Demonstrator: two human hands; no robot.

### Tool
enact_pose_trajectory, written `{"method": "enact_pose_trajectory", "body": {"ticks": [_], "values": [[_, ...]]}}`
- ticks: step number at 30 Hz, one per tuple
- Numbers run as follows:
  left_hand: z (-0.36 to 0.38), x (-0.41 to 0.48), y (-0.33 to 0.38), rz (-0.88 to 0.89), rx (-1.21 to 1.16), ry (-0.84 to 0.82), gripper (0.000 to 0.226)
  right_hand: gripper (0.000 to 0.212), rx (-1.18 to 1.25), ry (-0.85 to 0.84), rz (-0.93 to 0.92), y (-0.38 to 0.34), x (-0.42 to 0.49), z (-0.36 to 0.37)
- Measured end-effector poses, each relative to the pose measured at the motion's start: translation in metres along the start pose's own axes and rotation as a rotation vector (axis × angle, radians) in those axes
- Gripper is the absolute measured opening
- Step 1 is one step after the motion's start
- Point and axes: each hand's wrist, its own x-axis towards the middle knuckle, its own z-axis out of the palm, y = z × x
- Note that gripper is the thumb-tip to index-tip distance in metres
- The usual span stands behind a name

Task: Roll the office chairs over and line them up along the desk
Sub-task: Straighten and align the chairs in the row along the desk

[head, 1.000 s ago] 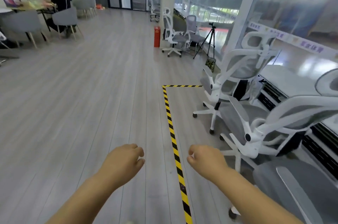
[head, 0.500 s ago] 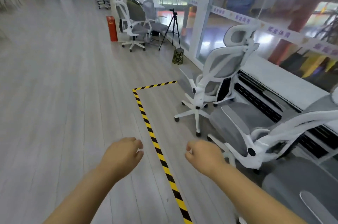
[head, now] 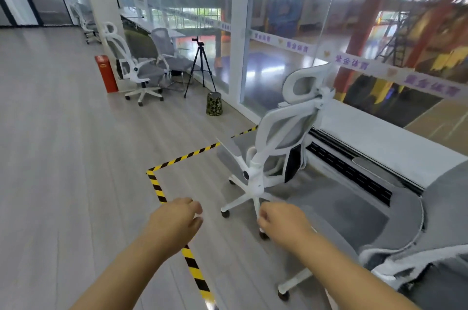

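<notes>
Both hands hang out front, fingers loosely curled and empty: the left hand (head: 177, 221) is over the floor tape (head: 155, 184), the right hand (head: 283, 223) just short of the near chair (head: 367, 221) at 4 o'clock. A second chair (head: 281, 137) stands at 1 o'clock beside the desk (head: 379, 142), seat pointing away from it, and a far chair (head: 138, 73) sits at 11 o'clock, well apart. This looks like a gap between chairs; the next move likely calls for gripping a backrest and rolling that chair square to the desk.
</notes>
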Motion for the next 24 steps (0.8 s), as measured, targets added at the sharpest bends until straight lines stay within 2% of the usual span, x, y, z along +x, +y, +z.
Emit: {"method": "enact_pose_trajectory", "body": {"ticks": [10, 17, 19, 20, 22, 24], "values": [[0.007, 0.206, -0.036, 0.207, -0.025, 0.021, 0.029, 0.016, -0.001, 0.136, 0.095, 0.035, 0.163, -0.042], [0.003, 0.363, -0.043, 0.458, -0.027, 0.027, 0.021, 0.017, 0.045, 0.211, 0.325, 0.062, 0.257, -0.070], [-0.002, 0.406, -0.039, 0.555, -0.042, 0.061, 0.011, 0.017, 0.049, 0.241, 0.377, 0.067, 0.278, -0.077], [-0.005, 0.427, -0.035, 0.624, -0.029, 0.069, 0.012, 0.017, 0.046, 0.264, 0.402, 0.069, 0.287, -0.079], [-0.006, 0.463, -0.020, 0.719, 0.079, 0.072, 0.030, 0.018, 0.040, 0.294, 0.459, 0.074, 0.301, -0.084], [0.003, 0.492, -0.003, 0.777, 0.036, 0.059, 0.027, 0.019, 0.029, 0.299, 0.515, 0.082, 0.312, -0.086]]}}
